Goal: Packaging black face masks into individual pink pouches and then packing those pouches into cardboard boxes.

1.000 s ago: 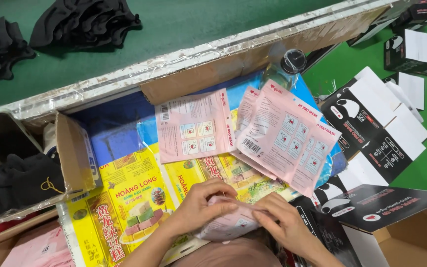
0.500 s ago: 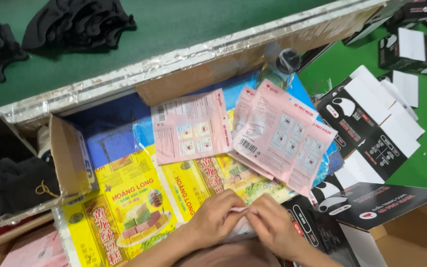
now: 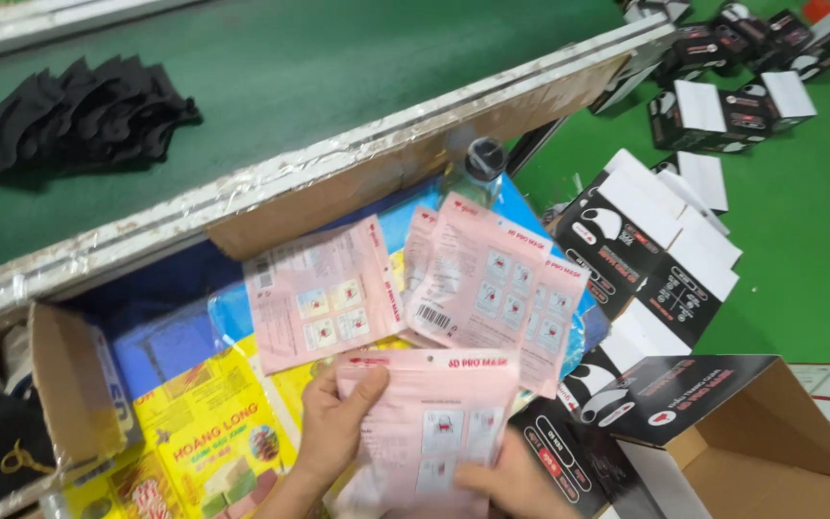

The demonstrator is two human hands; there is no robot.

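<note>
Lifted since half a second ago, when both hands worked low at the frame's bottom edge, a pink pouch [image 3: 429, 423] now stands upright in front of the camera, and the view has swung a little so more green floor shows at right. The left hand [image 3: 333, 428] clasps the pouch's left edge, thumb across its front near the top; the right hand [image 3: 497, 481] grips its lower right corner from below, fingers partly cut off by the frame edge. Under the hands lie yellow bags [image 3: 208, 452], and just behind the raised pouch a fan of loose pink pouches [image 3: 487, 288] and one more pouch [image 3: 319, 293] rest on blue sheeting [image 3: 160, 336]. To the right, flat black-and-white cartons [image 3: 641, 259] are stacked beside an open box [image 3: 751, 452]. Beyond, a foil-taped ledge [image 3: 242, 192] borders a green belt [image 3: 319, 67] carrying black masks [image 3: 79, 120]. I judge the thin, slick pouch could slip or buckle, held as it is only at its edges, and it could brush the fan behind and scatter it. Whether the pouch is filled or sealed cannot be told; a bottle cap [image 3: 485, 159] peeks from behind the ledge, its body hidden.
</note>
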